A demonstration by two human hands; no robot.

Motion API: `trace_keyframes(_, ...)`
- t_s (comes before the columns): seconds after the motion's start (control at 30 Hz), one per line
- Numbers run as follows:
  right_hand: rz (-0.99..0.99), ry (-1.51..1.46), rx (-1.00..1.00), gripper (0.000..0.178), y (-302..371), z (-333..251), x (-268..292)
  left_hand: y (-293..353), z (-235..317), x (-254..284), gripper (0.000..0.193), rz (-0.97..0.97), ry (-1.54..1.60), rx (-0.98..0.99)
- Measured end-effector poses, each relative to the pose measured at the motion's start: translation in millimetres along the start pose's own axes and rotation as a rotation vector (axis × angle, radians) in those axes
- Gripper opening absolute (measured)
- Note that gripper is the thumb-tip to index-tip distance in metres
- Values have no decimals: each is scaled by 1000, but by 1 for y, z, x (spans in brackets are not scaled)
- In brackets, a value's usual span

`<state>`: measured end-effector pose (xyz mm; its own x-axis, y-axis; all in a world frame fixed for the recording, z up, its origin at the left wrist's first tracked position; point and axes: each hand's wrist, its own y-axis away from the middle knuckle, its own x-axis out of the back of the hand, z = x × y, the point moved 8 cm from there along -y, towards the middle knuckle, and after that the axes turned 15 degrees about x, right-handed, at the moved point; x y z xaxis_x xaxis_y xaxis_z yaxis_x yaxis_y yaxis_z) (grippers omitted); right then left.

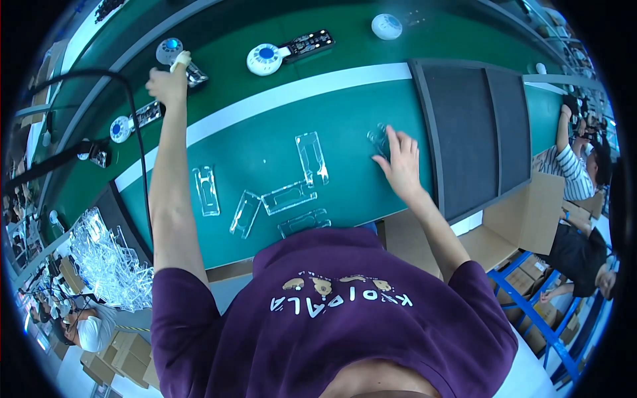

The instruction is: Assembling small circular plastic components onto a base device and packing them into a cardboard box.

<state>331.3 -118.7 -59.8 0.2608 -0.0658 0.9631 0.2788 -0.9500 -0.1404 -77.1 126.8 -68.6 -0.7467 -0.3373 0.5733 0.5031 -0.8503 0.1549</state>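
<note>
On the green belt at the far left, my left hand [169, 85] reaches over a device with a round pale head, a blue centre and a dark body [196, 75]. Its fingers close at the narrow part between head and body; a pale covering shows at a fingertip. My right hand [402, 162] is low over the right of the green worktop, thumb and forefinger at a small clear plastic piece [377, 138], whose outline is faint. Between the hands lie several clear plastic shells, among them an upright one [311, 158] and a slanted one [245, 213].
Similar devices lie on the belt: one with a bare circuit board [308, 44], another at left [121, 129], and a round white head [387, 26]. A black cable [139, 126] hangs near my left arm. Dark trays [461, 132] flank the right; clear parts pile [109, 262] at left.
</note>
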Motion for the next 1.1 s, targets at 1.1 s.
trace_keyframes(1.1, 355, -654, 270, 53, -112, -125, 38, 204, 56, -2, 60, -348, 1009, 138)
